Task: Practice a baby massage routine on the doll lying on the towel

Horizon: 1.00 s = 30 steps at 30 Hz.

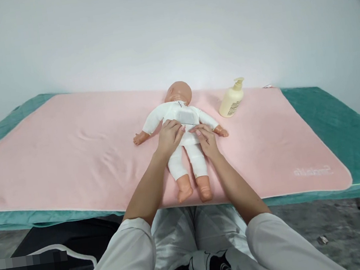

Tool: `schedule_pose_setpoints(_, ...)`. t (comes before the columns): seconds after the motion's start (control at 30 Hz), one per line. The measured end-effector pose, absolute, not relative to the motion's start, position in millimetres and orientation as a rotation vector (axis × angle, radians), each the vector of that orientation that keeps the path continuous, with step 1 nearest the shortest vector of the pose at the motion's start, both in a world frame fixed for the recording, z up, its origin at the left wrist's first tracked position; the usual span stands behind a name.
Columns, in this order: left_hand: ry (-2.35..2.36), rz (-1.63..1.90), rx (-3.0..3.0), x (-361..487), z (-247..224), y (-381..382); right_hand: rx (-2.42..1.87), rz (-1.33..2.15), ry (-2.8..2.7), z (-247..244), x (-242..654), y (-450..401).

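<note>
A bald baby doll (189, 139) with a white cloth body and tan plastic head, hands and feet lies stretched out on a pink mat (97, 115). Its head points away from me and its arms are spread. A pale rectangular panel (187, 117) sits on its upper torso. My left hand (170, 137) rests on the left side of the torso, fingers laid over the cloth. On the other side, my right hand (206, 138) touches the torso with its fingers stretched inward. Neither hand holds anything that I can see; the undersides of the fingers are hidden.
A cream pump bottle (231, 100) stands on the mat beyond the doll's right-hand arm. Under the mat lies a green padded cover (339, 109). A white wall (153, 32) rises behind. A black object (80, 236) and a pale curved tube (60, 247) are below the left edge.
</note>
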<state>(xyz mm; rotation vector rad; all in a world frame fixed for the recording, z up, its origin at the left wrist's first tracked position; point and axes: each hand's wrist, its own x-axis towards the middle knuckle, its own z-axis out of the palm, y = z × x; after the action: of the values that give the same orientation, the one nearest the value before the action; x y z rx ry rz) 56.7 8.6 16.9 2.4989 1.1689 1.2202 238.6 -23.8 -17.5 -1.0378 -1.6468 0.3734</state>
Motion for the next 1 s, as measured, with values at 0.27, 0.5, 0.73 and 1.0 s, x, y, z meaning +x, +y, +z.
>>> schedule_pose_setpoints(0.27,1.17,1.06,2.502,57.9,19.6,11.4,-1.065,0.389,-1.647,-20.2,236.1,-18.6)
schedule_pose_setpoints(0.5,1.196,1.017,2.497,58.2,19.9,11.6,-1.097,0.411,-1.645,-19.6,235.2,-17.5)
schedule_pose_setpoints(0.73,1.199,1.217,2.519,58.9,15.6,10.6,-1.018,0.275,-1.678,-23.0,237.5,-19.9)
schedule_pose_setpoints(1.0,1.228,1.151,2.511,59.6,15.2,12.3,-1.069,0.305,-1.743,-24.6,235.9,-15.4)
